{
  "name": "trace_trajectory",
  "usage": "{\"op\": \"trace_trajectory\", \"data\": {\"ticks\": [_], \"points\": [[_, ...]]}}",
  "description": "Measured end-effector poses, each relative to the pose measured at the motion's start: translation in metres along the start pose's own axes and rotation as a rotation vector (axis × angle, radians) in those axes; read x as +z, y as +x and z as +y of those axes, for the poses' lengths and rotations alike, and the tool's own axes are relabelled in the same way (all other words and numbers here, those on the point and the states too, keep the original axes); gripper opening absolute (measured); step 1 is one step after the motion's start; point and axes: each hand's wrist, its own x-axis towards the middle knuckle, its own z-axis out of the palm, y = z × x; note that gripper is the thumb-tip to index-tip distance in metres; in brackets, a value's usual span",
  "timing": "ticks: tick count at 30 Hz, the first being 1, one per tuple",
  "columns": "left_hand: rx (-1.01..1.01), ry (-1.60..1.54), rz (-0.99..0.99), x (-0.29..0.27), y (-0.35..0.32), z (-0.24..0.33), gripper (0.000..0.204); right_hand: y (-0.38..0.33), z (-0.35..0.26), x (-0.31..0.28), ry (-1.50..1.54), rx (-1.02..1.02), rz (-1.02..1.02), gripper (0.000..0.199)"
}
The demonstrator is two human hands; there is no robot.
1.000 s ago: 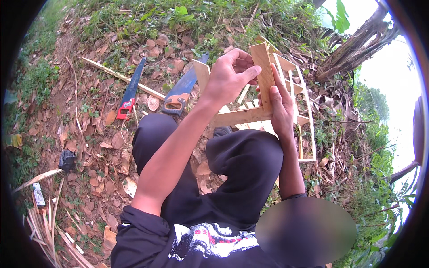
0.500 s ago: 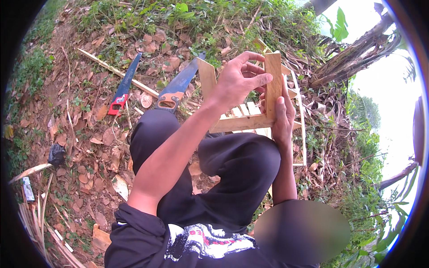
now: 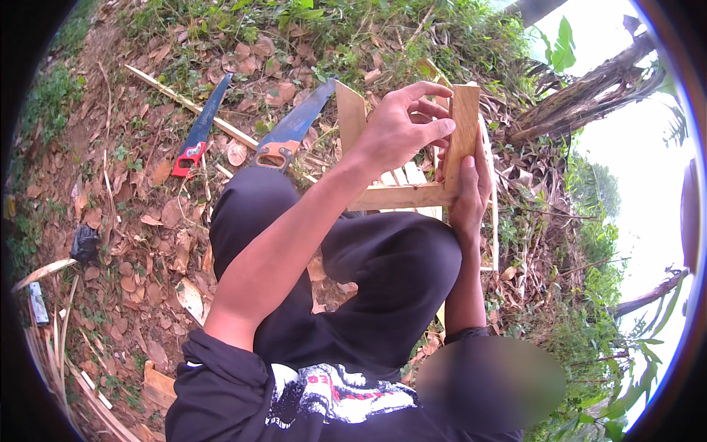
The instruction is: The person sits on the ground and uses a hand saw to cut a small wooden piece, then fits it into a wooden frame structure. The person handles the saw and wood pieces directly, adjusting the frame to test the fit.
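A small wooden frame (image 3: 412,193), built of pale slats, is held above the person's dark-trousered knees (image 3: 390,258), between the two hands. The left hand (image 3: 401,129) is curled at the top of the frame's upright slat (image 3: 464,129); its fingertips (image 3: 442,127) are pinched against the slat's near edge, with the index finger arched above, so the hand is narrowly closed on the wood. The right hand (image 3: 468,195) is wrapped around the lower part of the same upright from the far side, the thumb laid along the slat's face and the remaining fingers hidden behind it; a firm hold is shown. A second upright slat (image 3: 350,118) rises at the frame's left end, joined by a horizontal rail. On the leaf-strewn ground (image 3: 132,243) beyond the knees, two handsaws are laid well apart from the hands: one with a red handle (image 3: 199,132), one with an orange handle (image 3: 291,131). A long thin strip of wood (image 3: 184,103) lies between and behind them. Tree trunks (image 3: 589,88) are seen at the upper right.
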Motion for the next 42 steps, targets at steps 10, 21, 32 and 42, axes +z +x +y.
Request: {"op": "trace_trajectory", "data": {"ticks": [10, 21, 32, 42], "points": [[0.045, 0.056, 0.02, 0.001, -0.003, -0.001, 0.043, 0.001, 0.006, 0.0, 0.071, -0.024, 0.009, 0.054], [0.035, 0.056, 0.035, 0.003, -0.005, 0.001, 0.041, 0.001, 0.001, -0.004, -0.009, -0.029, -0.011, 0.054], [0.02, 0.087, 0.047, 0.006, -0.008, 0.004, 0.046, -0.002, 0.006, -0.007, -0.167, -0.123, -0.031, 0.053], [0.041, 0.116, 0.069, 0.004, -0.003, -0.009, 0.045, 0.0, 0.007, -0.007, -0.21, -0.125, -0.052, 0.055]]}}
